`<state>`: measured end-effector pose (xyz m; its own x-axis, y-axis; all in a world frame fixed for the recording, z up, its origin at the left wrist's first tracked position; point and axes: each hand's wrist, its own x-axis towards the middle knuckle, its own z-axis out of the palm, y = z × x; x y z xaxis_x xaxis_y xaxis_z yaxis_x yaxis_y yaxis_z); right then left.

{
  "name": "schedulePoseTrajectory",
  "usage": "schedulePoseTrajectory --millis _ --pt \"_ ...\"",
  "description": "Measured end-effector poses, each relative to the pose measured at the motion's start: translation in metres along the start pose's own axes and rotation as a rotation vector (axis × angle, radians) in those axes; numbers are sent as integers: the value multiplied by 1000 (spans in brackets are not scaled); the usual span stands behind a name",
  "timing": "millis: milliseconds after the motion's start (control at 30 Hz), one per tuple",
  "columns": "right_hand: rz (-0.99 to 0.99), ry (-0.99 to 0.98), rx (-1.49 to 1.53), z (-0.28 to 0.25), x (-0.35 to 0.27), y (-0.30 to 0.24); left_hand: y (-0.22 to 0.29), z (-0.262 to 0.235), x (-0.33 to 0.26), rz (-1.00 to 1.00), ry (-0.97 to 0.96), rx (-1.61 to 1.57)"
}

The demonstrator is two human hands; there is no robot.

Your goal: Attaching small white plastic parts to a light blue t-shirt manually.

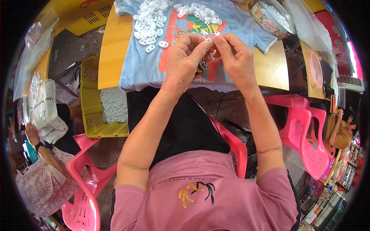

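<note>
My left hand (pixel 185 57) is raised over the table, thumb and fingers pinched on a small white plastic piece (pixel 208 39). Right beside it, nearly touching, my right hand (pixel 234 54) is also closed in a pinch; its fingertips hide what they hold, if anything. Beneath both hands, a light blue printed T-shirt (pixel 144 73) lies spread on the table. A heap of white oval plastic pieces with two holes each (pixel 148 29) covers its far left part. More of these pieces (pixel 198 12) lie in an arc beyond my hands.
The wooden table (pixel 111 50) shows on both sides of the shirt. A round tin (pixel 269 19) of white pieces stands at the far right. Below left is a yellow crate (pixel 104 133) with white pieces. Pink chairs (pixel 296 123) stand nearby; other people sit at left and right.
</note>
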<state>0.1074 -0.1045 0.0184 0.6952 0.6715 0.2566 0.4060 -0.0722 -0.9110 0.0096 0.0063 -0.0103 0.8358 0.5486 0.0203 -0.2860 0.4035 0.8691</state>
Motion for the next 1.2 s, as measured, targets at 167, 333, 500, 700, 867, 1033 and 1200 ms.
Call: schedulePoseTrajectory --millis 167,333,500,700,867,1033,1200 --pt "-306 -69 -282 -19 10 -4 4 1 -2 -37 -3 -11" --pt "-620 -148 -422 -24 21 -7 1 -2 -1 -1 -21 -48" --pt "-633 -145 -407 -23 22 -7 2 -2 0 -4 -46 -81" --pt "-496 -73 -376 -12 12 1 2 -1 -2 -47 -4 -2" --pt "-334 -32 -327 -4 6 1 3 3 -4 0 23 69" --pt "-249 -8 -300 -1 8 0 2 4 -1 -6 41 64" --pt "-369 -103 -338 -16 14 -10 6 1 -1 -82 12 28"
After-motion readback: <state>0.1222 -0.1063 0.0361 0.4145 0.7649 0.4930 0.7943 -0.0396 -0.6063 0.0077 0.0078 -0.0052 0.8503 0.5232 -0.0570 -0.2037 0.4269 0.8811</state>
